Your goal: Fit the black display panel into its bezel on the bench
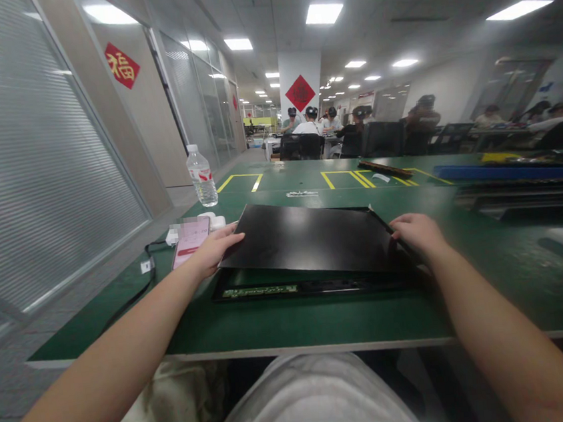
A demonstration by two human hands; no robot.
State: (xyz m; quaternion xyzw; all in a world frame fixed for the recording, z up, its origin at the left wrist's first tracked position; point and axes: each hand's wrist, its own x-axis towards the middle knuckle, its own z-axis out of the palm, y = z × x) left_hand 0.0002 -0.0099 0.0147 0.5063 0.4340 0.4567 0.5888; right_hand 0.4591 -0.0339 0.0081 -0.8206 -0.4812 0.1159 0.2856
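Note:
A flat, glossy black screen panel (309, 235) is tilted over a black frame (350, 286) lying on the green table. Along the frame's near side runs a green circuit board strip (260, 291). My left hand (217, 246) grips the panel's left edge, thumb on top and fingers underneath. At the right edge my right hand (417, 231) is closed with thumb and finger pinched, where panel and frame meet; its fingertips partly hide what lies between them. The panel covers most of the frame.
Left of the panel are a phone (192, 239), a white charger (212, 219) with a black cable (151, 272), and a water bottle (201, 176). Dark strips (526, 195) and a blue bar (518, 169) lie right on the green table (304, 326). People sit at tables farther back.

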